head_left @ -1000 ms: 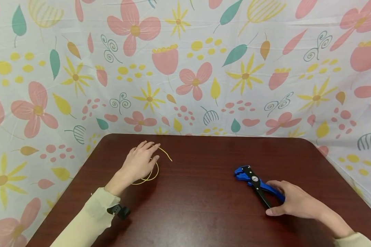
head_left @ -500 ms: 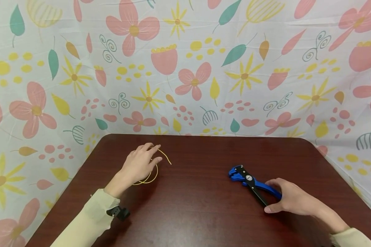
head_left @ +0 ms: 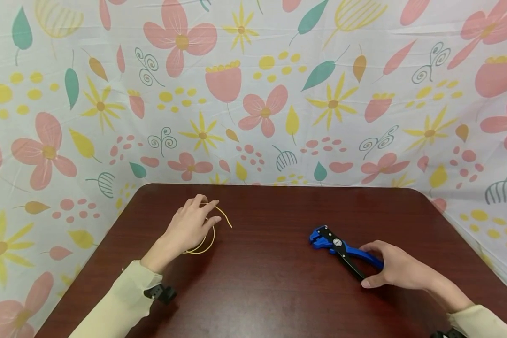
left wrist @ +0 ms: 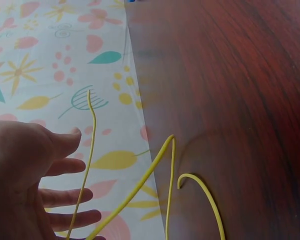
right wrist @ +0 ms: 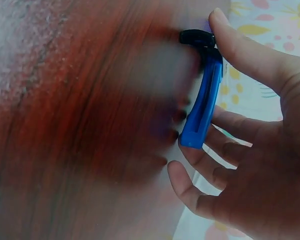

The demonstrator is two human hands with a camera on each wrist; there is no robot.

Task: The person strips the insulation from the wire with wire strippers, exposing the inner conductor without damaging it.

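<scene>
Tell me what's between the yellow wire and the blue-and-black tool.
Just bare dark red-brown tabletop: the head view shows nothing standing or lying between the yellow wire and the blue-and-black tool.

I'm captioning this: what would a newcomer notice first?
Probably the flowered backdrop behind the dark table. Next, the blue-and-black plier-like tool in the right hand, on the table's right; then the thin yellow wire looping by the left hand, toward the table's left.
</scene>
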